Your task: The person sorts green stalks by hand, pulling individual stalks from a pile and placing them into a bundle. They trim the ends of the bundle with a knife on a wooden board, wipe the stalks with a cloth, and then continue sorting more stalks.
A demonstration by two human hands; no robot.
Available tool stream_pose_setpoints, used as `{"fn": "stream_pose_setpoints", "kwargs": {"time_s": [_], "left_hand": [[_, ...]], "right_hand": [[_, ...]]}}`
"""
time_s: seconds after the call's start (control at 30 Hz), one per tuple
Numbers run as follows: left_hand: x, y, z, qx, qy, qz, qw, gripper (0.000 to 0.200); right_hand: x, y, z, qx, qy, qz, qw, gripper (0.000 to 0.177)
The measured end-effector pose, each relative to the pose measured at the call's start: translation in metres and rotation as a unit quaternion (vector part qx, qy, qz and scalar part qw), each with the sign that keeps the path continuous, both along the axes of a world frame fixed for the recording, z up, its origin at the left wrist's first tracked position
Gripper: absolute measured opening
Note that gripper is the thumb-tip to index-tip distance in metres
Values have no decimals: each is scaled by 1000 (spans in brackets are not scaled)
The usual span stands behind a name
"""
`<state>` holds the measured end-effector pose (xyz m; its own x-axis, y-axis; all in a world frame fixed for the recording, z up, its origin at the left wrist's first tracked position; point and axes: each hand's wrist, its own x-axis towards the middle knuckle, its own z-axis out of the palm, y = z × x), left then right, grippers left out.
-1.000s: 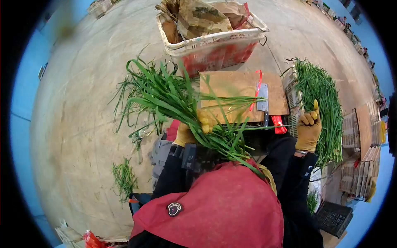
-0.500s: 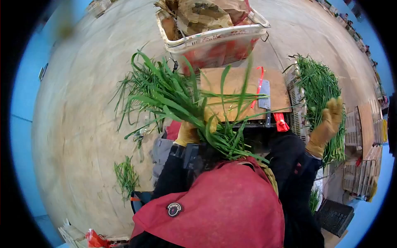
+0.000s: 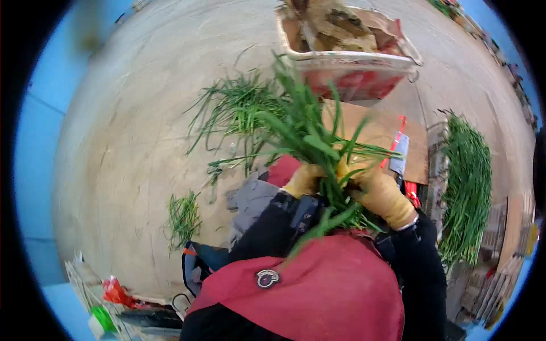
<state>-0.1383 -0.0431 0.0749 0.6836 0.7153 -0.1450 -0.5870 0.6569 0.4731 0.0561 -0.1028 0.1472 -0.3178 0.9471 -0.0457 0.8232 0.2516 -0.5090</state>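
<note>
My left hand (image 3: 302,182), in a yellow work glove, is closed around a bunch of garlic chives (image 3: 310,133) held above my lap. The long, flat green leaves fan up and away from me, blurred at the tips. On the bunch's other side my right hand (image 3: 384,196), gloved alike, has its fingers curled in against the stems; the fingertips are partly hidden by leaves. Beyond the right hand, a cleaver (image 3: 400,153) with a dark handle lies on a brown board (image 3: 358,122), beside a red strap (image 3: 402,125).
Past the board stands a white tub (image 3: 347,62) with torn brown packaging. To the right is a crate (image 3: 437,159) heaped with greens (image 3: 469,182). Loose leaves (image 3: 244,108) and a small pile (image 3: 183,219) lie on the floor at left. A red bag (image 3: 116,292) sits lower left.
My right hand has come from beside the crate of greens to the bunch in my left hand, its spread fingers now curled. The whole view has shifted, with surroundings appearing farther right.
</note>
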Motion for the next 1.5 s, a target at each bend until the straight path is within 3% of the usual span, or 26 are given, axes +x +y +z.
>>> {"fn": "stream_pose_setpoints", "kwargs": {"time_s": [0.07,0.1,0.13,0.17,0.23,0.3,0.4,0.47,0.53,0.6,0.63,0.67,0.7,0.73,0.83,0.87,0.97,1.03,1.07,1.17,1.27,1.4,1.5], "left_hand": [[1,7,-27,32,22,-10,999,52],[1,3,-12,-12,19,-16,1000,54],[3,4,-14,16,-30,-12,999,57],[2,7,-25,166,35,28,985,52],[-7,15,-34,433,141,129,881,43],[-18,25,-37,646,210,234,696,35],[-28,15,-24,583,331,197,715,28],[-24,20,-15,608,262,253,705,34],[-22,24,-32,547,377,200,720,33],[-17,25,-39,503,305,291,754,27],[-12,25,-39,411,257,288,826,25],[-8,26,-36,308,197,296,882,23],[-8,25,-24,123,124,237,956,22],[-8,25,-15,-67,46,160,984,21],[-7,24,-29,32,141,231,962,19],[-6,24,-31,38,149,247,957,17],[1,29,-41,13,130,273,953,15],[-1,25,-24,-9,96,271,958,14],[-4,22,-15,-13,80,268,960,15],[-11,19,-5,-7,55,263,963,20],[-15,15,-5,-3,33,245,969,25],[-15,17,3,0,30,213,977,33],[-17,14,15,6,27,169,985,25]], "right_hand": [[-7,0,14,-107,-101,-14,989,22],[-8,0,13,-105,-96,-8,990,22],[-6,-1,10,-104,-90,-3,990,21],[-4,-1,7,-104,-84,4,991,21],[10,6,-13,-91,74,-14,993,14],[14,4,-23,-81,273,-62,957,10],[20,9,-17,-147,397,-316,849,8],[40,22,-26,-17,443,-236,864,7],[37,37,12,171,193,-96,961,11],[24,51,48,171,210,-111,956,15],[27,62,65,175,178,-78,965,18],[19,70,87,258,161,-77,949,19],[4,75,110,340,142,-76,927,20],[-8,79,131,420,120,-74,897,22],[-27,82,180,563,261,-112,776,23],[-39,73,201,590,234,-91,767,20],[-76,59,223,516,460,-21,723,24],[-126,50,220,392,623,37,676,27],[-145,50,209,329,652,56,680,27],[-197,57,157,171,552,151,802,26],[-194,63,118,144,417,169,881,26],[-120,63,99,188,409,-26,893,26],[-51,55,66,134,416,-194,878,26]]}}
